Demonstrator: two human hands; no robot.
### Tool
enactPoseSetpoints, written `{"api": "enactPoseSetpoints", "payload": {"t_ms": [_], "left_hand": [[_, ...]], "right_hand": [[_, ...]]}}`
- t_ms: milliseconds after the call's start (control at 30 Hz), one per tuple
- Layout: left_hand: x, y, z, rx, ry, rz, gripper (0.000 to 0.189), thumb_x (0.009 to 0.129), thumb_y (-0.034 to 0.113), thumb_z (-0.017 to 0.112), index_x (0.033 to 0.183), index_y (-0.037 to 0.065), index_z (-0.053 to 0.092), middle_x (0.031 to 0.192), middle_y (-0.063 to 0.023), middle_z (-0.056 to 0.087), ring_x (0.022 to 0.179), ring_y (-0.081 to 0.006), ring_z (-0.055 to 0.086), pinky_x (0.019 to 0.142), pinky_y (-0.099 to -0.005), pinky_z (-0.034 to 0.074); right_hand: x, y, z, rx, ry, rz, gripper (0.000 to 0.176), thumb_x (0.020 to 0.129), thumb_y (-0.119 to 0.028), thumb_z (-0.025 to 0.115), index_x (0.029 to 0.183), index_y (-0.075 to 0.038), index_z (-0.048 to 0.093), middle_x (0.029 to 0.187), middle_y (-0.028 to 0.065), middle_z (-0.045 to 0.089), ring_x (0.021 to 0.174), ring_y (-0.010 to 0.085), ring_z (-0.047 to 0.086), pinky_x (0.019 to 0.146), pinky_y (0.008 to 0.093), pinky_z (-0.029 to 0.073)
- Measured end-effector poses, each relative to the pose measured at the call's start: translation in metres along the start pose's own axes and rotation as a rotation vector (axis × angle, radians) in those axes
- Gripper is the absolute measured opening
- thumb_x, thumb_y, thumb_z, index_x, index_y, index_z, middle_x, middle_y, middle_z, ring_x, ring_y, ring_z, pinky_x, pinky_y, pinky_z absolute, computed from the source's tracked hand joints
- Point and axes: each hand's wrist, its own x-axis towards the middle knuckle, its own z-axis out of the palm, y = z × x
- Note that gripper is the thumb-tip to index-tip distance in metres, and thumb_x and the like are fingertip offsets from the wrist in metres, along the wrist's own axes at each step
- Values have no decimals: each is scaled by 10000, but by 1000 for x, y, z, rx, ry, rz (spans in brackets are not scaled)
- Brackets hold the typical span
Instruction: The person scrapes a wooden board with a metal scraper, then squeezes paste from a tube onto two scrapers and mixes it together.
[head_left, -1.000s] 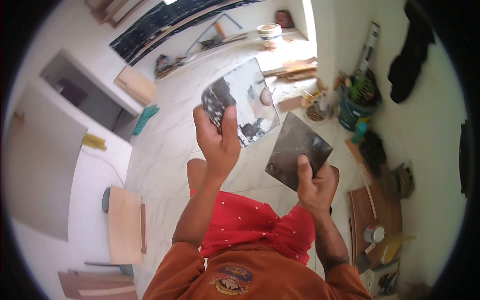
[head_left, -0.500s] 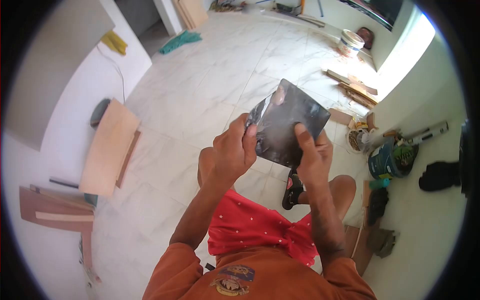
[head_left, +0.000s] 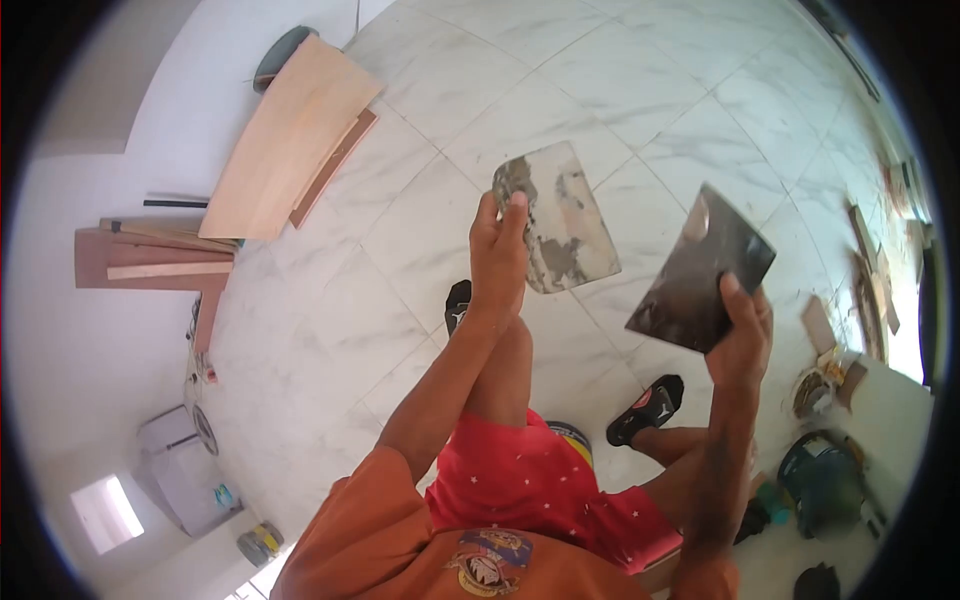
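Note:
My left hand [head_left: 500, 250] is closed on the left edge of a thin, mottled grey-white flat piece [head_left: 578, 215], with the thumb on its face. That piece has dark patches and rounded corners on the left. To the right, my right hand [head_left: 742, 335] grips the lower right edge of a dark glossy rectangular sheet [head_left: 695, 270], which is held tilted. Its thumb lies on the front, and its other fingers are partly hidden behind. The two pieces are apart, both held above the tiled floor. What they are made of cannot be made out.
A light plywood board [head_left: 290, 140] leans at the left wall, with brown boards [head_left: 150, 258] nearby. Wood strips [head_left: 870, 280] and a dark bucket [head_left: 822, 475] stand to the right. My feet in black sandals [head_left: 650, 408] rest on the marbled tile floor [head_left: 330, 320].
Earlier both hands held the dark sheet together; now they are apart, the left with the mottled piece, the right with the dark sheet. The view has turned left and down.

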Motion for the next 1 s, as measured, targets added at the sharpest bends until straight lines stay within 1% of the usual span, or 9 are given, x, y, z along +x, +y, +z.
{"api": "enactPoseSetpoints", "payload": {"t_ms": [100, 367, 500, 667, 700, 733, 767, 833, 1000], "left_hand": [[-10, 8, 11, -61, 154, -150, 272, 1043, 295, 565, 1115, 33, 556, 916, 9, 577, 783, -45, 471, 663, -224, 433], [-54, 94, 66, -50, 339, -163, 285, 1045, 300, 554, 1138, 30, 564, 925, -5, 610, 794, -56, 519, 698, -239, 470], [-55, 135, 77, 57, 376, -77, 255, 1044, 283, 554, 1109, 37, 578, 884, 7, 602, 770, -42, 498, 686, -232, 448], [-39, 235, 20, 168, 419, 40, 251, 1052, 283, 539, 1105, 43, 585, 863, 6, 600, 768, -44, 497, 699, -239, 440], [-44, 258, -18, 119, 465, 68, 253, 1055, 282, 532, 1111, 40, 582, 879, 5, 601, 774, -44, 498, 698, -238, 440], [-55, 251, -23, 92, 515, 91, 256, 1058, 280, 525, 1116, 37, 578, 895, 3, 601, 780, -45, 498, 697, -238, 440], [-72, 279, -39, 80, 552, 122, 263, 1063, 278, 516, 1126, 29, 573, 935, -2, 606, 802, -55, 514, 717, -244, 449], [-79, 265, -99, 96, 629, 66, 279, 1060, 289, 523, 1131, 25, 574, 946, -9, 609, 811, -64, 526, 733, -254, 458], [-102, 239, -88, 118, 713, -70, 306, 1046, 310, 544, 1127, 18, 587, 940, -33, 616, 815, -103, 554, 741, -284, 479]], "right_hand": [[-3, -6, -37, 27, 52, 67, 327, 961, -97, 606, 1267, 20, 599, 1128, 111, 691, 995, 223, 686, 881, 389, 568], [-70, -150, -70, -85, 167, 322, 335, 962, -85, 608, 1283, 12, 598, 1172, 118, 678, 1026, 231, 679, 915, 412, 558], [-100, -215, -65, -121, 147, 270, 345, 967, -94, 605, 1291, 23, 588, 1174, 120, 675, 1034, 238, 676, 922, 411, 553], [-79, -278, 27, -96, 87, 203, 350, 975, -104, 601, 1293, 43, 586, 1171, 111, 677, 1024, 227, 676, 915, 387, 547], [-83, -272, 61, -115, 58, 200, 360, 974, -104, 602, 1300, 45, 579, 1176, 115, 675, 1027, 231, 675, 918, 389, 546], [-76, -267, 48, -119, 34, 214, 370, 972, -104, 604, 1308, 47, 572, 1181, 119, 673, 1029, 234, 674, 920, 391, 546], [-85, -275, 70, -121, 2, 209, 380, 970, -103, 605, 1315, 49, 565, 1185, 123, 670, 1032, 237, 673, 922, 393, 545], [-82, -254, 108, -199, -10, 208, 410, 965, -105, 612, 1336, 55, 545, 1199, 133, 659, 1050, 241, 664, 930, 395, 541], [-89, -287, 121, -285, 81, 181, 464, 954, -103, 626, 1371, 64, 508, 1225, 147, 633, 1080, 247, 644, 945, 402, 532]]}}
